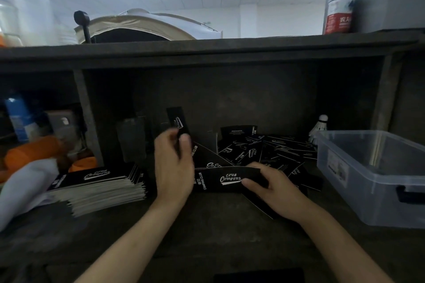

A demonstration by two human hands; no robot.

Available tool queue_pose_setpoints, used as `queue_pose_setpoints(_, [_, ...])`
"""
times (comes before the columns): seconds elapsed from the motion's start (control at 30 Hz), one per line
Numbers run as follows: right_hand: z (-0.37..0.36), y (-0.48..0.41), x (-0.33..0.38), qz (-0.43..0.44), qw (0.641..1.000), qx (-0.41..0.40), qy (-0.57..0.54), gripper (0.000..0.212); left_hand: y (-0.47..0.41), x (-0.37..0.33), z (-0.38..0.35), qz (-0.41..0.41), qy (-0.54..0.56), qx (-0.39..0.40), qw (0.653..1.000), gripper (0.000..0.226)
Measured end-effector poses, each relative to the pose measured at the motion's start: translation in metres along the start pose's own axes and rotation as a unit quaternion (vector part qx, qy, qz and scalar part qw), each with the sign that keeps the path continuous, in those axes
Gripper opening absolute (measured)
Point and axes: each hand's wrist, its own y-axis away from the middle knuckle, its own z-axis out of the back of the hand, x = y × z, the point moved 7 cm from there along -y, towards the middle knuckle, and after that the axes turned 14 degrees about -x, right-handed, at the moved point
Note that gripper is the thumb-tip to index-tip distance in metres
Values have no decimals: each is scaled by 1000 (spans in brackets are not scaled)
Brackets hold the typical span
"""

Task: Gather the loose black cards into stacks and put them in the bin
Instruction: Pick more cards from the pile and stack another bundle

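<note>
The dark desk (207, 232) carries everything, under a low shelf. The clear bin (368, 179) sits at 3 o'clock from the hands, and no cards show through its walls, so the task looks far from finished. At 9 o'clock lies a tall stack (101, 184) with splayed edges, and it could slump if it is nudged or lifted carelessly. The loose black cards (271, 149) are heaped at 1 o'clock, overlapping at every angle, and some lean on the back wall.

The right hand (276, 188) grips the end of a long card (225, 179) lying flat, with the thumb on top. Pulling it may drag neighbouring cards along or bend it. The left hand (173, 167) pinches one upright card (178, 119) at its lower end, at 11 o'clock. That thin, glossy-looking strip could probably slip or twist out of a grip so near the tip.

A shuttlecock (319, 126) stands at 2 o'clock, between the heap and the bin. A sweep of cards toward the bin could knock it over or carry it in.
</note>
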Motion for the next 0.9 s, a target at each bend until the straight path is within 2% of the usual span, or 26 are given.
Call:
queue_pose_setpoints(0.07, [-1,0,3,8,1000,5,1,10,-3,-31,-18,-167,-76,88,979,51])
queue_pose_setpoints(0.13, [-2,1,5,14,1000,12,9,12,-2,-36,-43,-192,-172,181,949,57])
queue_pose_setpoints(0.2, [-2,2,7,13,1000,15,13,12,-7,-34,-50,-168,-210,177,947,42])
queue_pose_setpoints(0.23, [-1,2,7,10,1000,13,14,12,-13,-33,-46,-140,-178,145,963,30])
queue_pose_setpoints(0.27, [-1,2,6,7,1000,11,17,11,-18,-26,-41,-90,-132,110,981,23])
queue_pose_setpoints(0.33, [-1,1,4,3,1000,4,25,10,-22,-1,-33,76,-19,83,994,25])
queue_pose_setpoints(0.4, [0,0,3,1,999,-3,35,14,-11,19,-31,227,78,92,966,30])
queue_pose_setpoints(0.43, [0,0,3,1,999,-4,41,19,-5,22,-31,243,81,98,962,33])
queue_pose_setpoints(0.57, [-1,3,7,9,997,3,71,37,5,17,-33,108,-77,136,982,39])
queue_pose_setpoints(0.67, [-1,2,7,29,995,-3,92,24,6,31,-37,150,-76,152,974,27])
queue_pose_setpoints(0.77, [-3,0,6,47,993,0,110,12,14,48,-37,174,-81,142,971,29])
queue_pose_setpoints(0.87, [-5,0,4,34,993,4,110,12,21,50,-34,178,-16,111,978,12])
queue_pose_setpoints(0.9, [-5,0,2,25,993,6,113,13,23,45,-36,158,-5,125,980,17])
